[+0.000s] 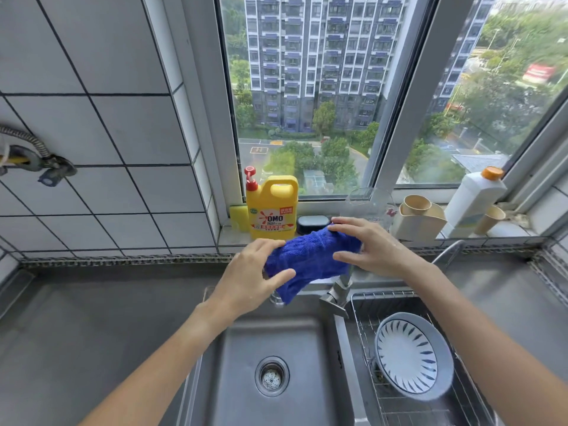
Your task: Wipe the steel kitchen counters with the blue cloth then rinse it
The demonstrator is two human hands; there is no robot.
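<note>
Both hands grip the blue cloth [310,259]: left hand [258,278] pinches its lower-left end, right hand [373,245] holds the upper-right end. Cloth is bunched lengthwise, held above the sink [270,339] by the tap [336,292], steel bench [92,318] to the L.

Home kitchen: steel sink [270,339] set in steel counter [92,318], tiled wall [107,118], dish soap bottle [272,207] on windowsill, plate [412,355] in drying rack [368,302].
</note>
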